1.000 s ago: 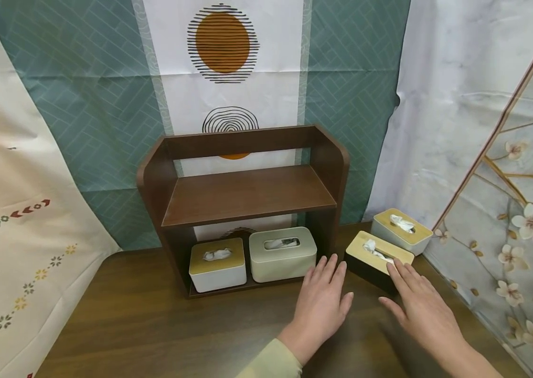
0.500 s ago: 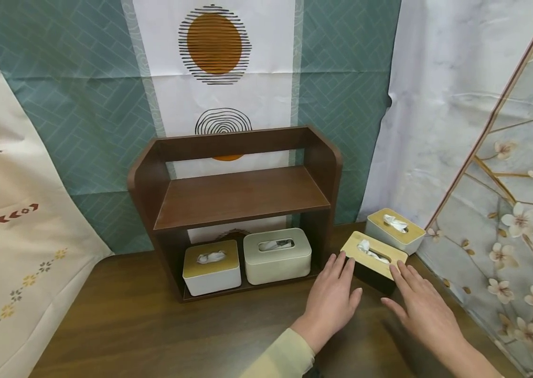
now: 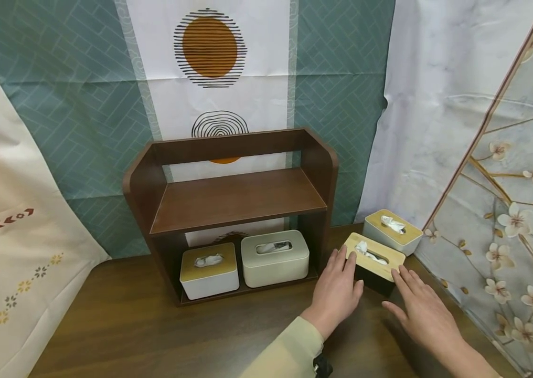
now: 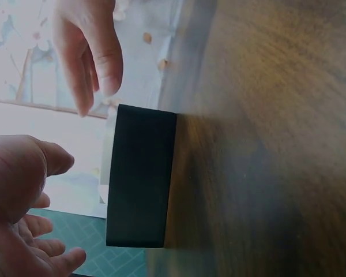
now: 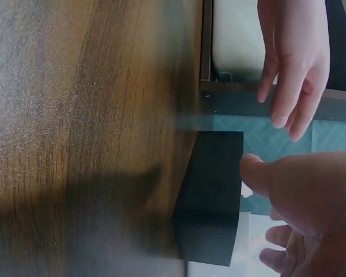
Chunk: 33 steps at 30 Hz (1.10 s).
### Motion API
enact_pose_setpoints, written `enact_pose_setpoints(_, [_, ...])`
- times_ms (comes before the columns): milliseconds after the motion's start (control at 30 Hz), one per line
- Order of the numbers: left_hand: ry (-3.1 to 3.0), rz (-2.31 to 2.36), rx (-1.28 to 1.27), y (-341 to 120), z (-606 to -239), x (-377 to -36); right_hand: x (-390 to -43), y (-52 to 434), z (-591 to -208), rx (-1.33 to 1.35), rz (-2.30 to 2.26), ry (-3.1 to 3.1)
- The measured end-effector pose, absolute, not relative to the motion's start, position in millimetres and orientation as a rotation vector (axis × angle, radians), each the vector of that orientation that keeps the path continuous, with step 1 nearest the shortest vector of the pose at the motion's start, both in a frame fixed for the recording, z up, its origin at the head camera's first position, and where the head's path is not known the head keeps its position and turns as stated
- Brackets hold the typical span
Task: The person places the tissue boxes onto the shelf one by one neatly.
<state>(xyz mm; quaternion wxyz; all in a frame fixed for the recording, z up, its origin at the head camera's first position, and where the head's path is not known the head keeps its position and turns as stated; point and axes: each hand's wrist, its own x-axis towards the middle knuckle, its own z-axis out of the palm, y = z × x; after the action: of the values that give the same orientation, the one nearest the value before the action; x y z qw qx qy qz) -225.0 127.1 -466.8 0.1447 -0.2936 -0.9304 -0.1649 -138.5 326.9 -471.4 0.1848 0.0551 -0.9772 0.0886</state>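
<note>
A black tissue box with a light wood lid (image 3: 369, 264) stands on the table to the right of the shelf, white tissue showing in its slot. My left hand (image 3: 337, 292) is at the box's left end, fingers extended. At the right end is my right hand (image 3: 421, 308), its fingers also extended. Both wrist views show the box's dark side (image 4: 141, 176) between the two hands, resting on the tabletop. Neither hand curls round it; whether the fingertips touch it I cannot tell.
A brown two-tier shelf (image 3: 240, 197) stands at the back. On its lower level are a white wood-lidded tissue box (image 3: 211, 286) and a cream tissue box (image 3: 276, 268). Another wood-lidded white tissue box (image 3: 408, 245) sits behind the black one, near the right-hand curtain (image 3: 474, 220).
My left hand has moved right from before the shelf's corner to the black tissue box's left end. The right hand has barely moved. The head view has shifted slightly to the right.
</note>
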Motion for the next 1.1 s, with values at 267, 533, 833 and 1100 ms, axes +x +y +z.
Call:
enact_pose_setpoints(267, [-2.716, -0.419, -0.792, 139.8, -470.0, -239.2, -146.1, 323.8, -472.7, 0.130, 0.274, -2.785])
enact_pose_setpoints(533, [-2.784, -0.414, -0.739, 149.0, -475.1, -249.5, -150.9, 324.4, -475.9, 0.109, 0.271, -2.814])
enact_pose_setpoints(833, [-2.801, -0.364, -0.719, 155.2, -481.9, -257.0, -154.6, 327.1, -482.0, 0.113, 0.255, -2.798])
enact_pose_setpoints(1100, [-2.790, -0.312, -0.741, 156.6, -485.3, -259.9, -155.8, 329.3, -484.8, 0.107, 0.246, -2.830])
